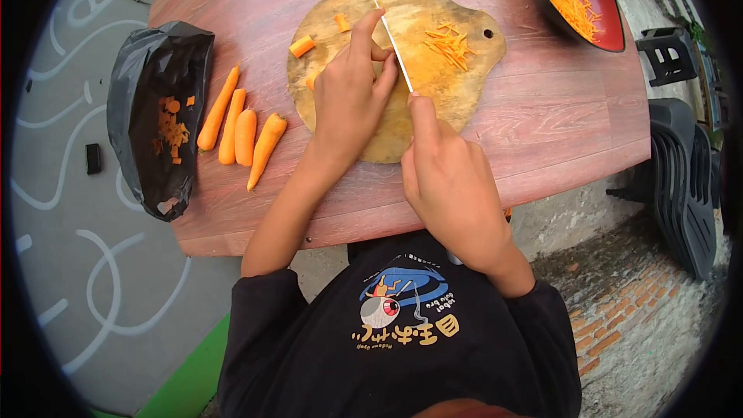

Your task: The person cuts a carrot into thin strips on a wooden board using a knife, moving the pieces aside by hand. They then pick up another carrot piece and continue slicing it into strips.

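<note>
My right hand [453,186] is closed on the handle of a knife [397,50], whose thin blade points away from me over the round wooden cutting board [379,143]. My left hand [350,85] is beside the blade on its left, index finger at the blade near its tip and the other fingers bent; whatever they may hold is hidden. Short carrot pieces [303,46] lie on the board's left part, one partly covered by my left hand. To the blade's right is a small pile of carrot strips [449,46].
Several whole carrots [244,137] lie left of the board on the pink wooden table [557,131]. A black plastic bag [135,108] with carrot scraps hangs at the left edge. A red bowl [610,11] of carrot strips stands at the upper right. Dark stacked chairs [681,178] are beyond.
</note>
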